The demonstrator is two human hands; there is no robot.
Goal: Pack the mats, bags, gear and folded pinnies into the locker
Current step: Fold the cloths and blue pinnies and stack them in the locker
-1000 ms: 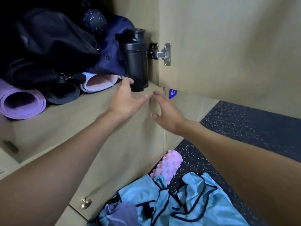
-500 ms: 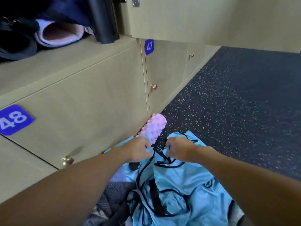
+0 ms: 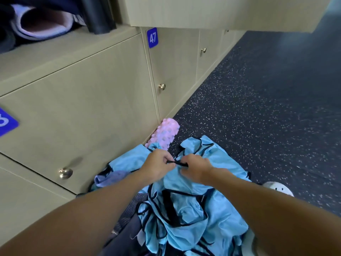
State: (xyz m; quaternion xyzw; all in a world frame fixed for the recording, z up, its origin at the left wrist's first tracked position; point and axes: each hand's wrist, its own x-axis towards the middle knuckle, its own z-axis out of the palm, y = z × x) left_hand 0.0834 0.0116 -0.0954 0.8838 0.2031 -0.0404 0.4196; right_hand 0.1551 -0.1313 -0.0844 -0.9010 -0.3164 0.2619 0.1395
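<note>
A crumpled heap of light blue pinnies (image 3: 193,204) with black trim lies on the dark floor by the lockers. My left hand (image 3: 156,168) and my right hand (image 3: 196,170) both pinch the black-edged top of one pinny, close together. A pink knobbly foam roller (image 3: 165,133) lies on the floor just beyond the heap, against the locker base. In the open locker at top left, a rolled pink mat (image 3: 42,23) and a black bottle (image 3: 97,15) are partly in view.
Closed beige locker doors (image 3: 83,100) with brass knobs (image 3: 65,172) run along the left, one numbered 47 (image 3: 152,37). The open locker door (image 3: 221,13) hangs overhead. Speckled dark floor (image 3: 267,108) stretches right. A white shoe (image 3: 278,188) shows by my right arm.
My hands left the locker shelf by the bottle, dropped to the floor heap and took hold of a blue pinny. Now they have its black edge lifted between them.
</note>
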